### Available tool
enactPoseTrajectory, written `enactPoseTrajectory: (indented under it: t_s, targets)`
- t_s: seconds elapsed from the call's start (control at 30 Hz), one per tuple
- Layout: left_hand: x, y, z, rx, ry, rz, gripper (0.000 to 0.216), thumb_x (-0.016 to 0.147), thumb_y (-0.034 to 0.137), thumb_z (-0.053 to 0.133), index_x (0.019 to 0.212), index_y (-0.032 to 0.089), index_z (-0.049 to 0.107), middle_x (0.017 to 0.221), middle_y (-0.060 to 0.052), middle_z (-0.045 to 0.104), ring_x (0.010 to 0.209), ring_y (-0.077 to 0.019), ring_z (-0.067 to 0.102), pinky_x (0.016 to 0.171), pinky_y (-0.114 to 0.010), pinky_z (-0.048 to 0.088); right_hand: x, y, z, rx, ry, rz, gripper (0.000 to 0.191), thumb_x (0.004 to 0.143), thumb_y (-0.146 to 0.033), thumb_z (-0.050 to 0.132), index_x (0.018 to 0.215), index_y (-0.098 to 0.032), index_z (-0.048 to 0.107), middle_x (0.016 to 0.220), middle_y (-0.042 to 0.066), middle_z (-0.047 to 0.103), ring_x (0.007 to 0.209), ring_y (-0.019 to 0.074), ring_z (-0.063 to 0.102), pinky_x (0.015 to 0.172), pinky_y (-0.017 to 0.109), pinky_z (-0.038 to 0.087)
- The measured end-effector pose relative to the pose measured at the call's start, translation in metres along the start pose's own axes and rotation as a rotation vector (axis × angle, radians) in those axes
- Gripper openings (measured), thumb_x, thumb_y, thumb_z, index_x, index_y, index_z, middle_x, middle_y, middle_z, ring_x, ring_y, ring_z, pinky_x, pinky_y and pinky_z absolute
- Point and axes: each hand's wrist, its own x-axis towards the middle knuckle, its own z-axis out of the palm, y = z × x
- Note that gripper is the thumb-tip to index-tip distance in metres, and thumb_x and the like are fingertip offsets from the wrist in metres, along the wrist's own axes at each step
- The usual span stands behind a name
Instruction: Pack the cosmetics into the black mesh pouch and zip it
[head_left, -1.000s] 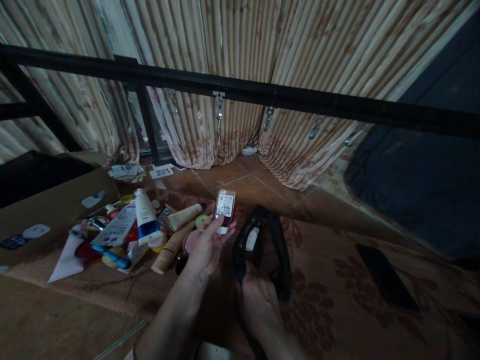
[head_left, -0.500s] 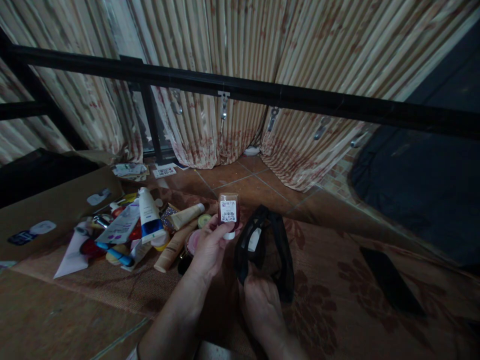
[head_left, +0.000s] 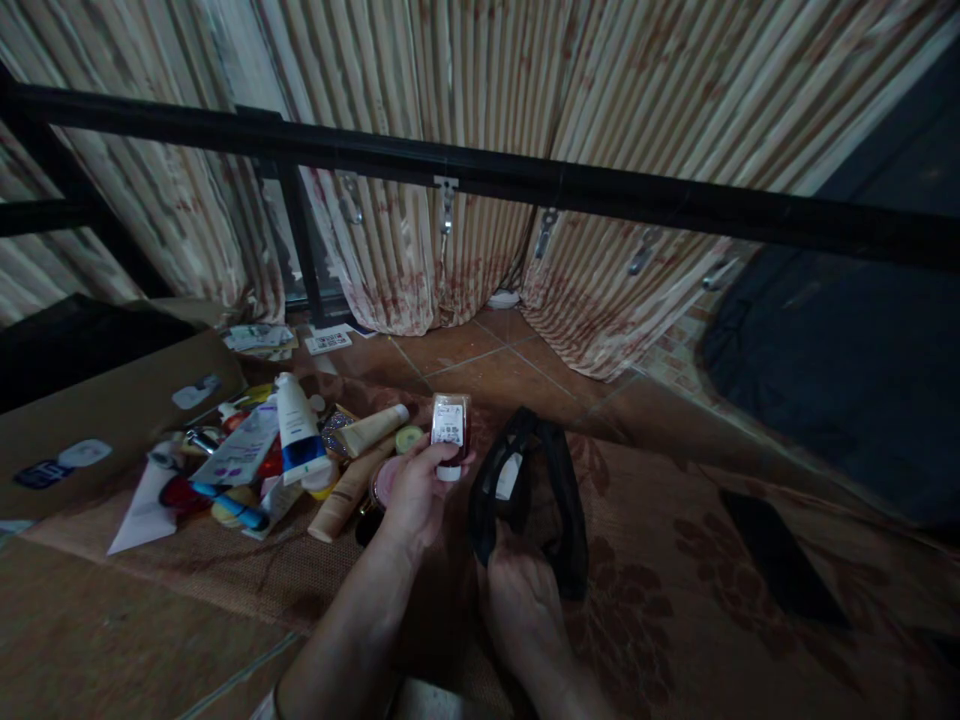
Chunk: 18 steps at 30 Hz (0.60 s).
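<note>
My left hand [head_left: 420, 490] grips a small clear bottle [head_left: 451, 420] of dark red liquid, its white label toward me and its white cap pointing down. The thumb presses on the bottle's front. Just to the right, my right hand [head_left: 521, 590] is closed on the near edge of a black mesh pouch [head_left: 570, 510], with some fingers hidden by its rim. The pouch's mouth gapes, and a white item [head_left: 509, 476] lies inside. Left of my hands is a heap of cosmetics, among them a white and blue tube [head_left: 300, 430] and a tan tube [head_left: 360, 490].
A cardboard box [head_left: 135, 400] stands at the left behind the heap. A dark phone-like slab [head_left: 784, 560] lies on the patterned brown cloth [head_left: 660, 520] at the right. Papers [head_left: 259, 340] rest on the tiled floor by the curtains [head_left: 480, 250]. A black rail [head_left: 480, 170] crosses in front.
The bottle in my left hand has shifted slightly down and left and tilted a little. My right hand keeps its hold on the pouch.
</note>
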Motion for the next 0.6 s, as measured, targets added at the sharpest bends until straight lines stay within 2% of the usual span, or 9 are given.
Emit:
enactPoseTrajectory:
  t_s: [0.27,0.6]
  targets:
    - [0.0015,0.0012,0.0002,-0.008,0.015,-0.055,0.014,0.069,0.011,0.065,0.083,0.011,0.064,0.071,-0.004,0.068,0.061,-0.0136,0.066,0.056,-0.020,0.051,-0.0003,-0.0004,-0.0009,0.022,0.006,0.008,0.024,0.088,-0.012,0.047,0.109,-0.016,0.058,0.091,0.007,0.069,0.079,0.0194,0.065,0.069,0.028,0.041]
    - [0.0016,0.0008,0.0016,0.035,0.065,-0.047,0.016,0.076,0.022,0.064,0.084,0.009,0.066,0.074,-0.009,0.069,0.060,-0.0143,0.065,0.051,-0.020,0.050,0.0000,-0.0004,-0.0019,0.018,0.015,-0.020,0.025,0.087,-0.006,0.045,0.104,-0.018,0.059,0.089,0.005,0.068,0.077,0.0179,0.065,0.067,0.027,0.040]
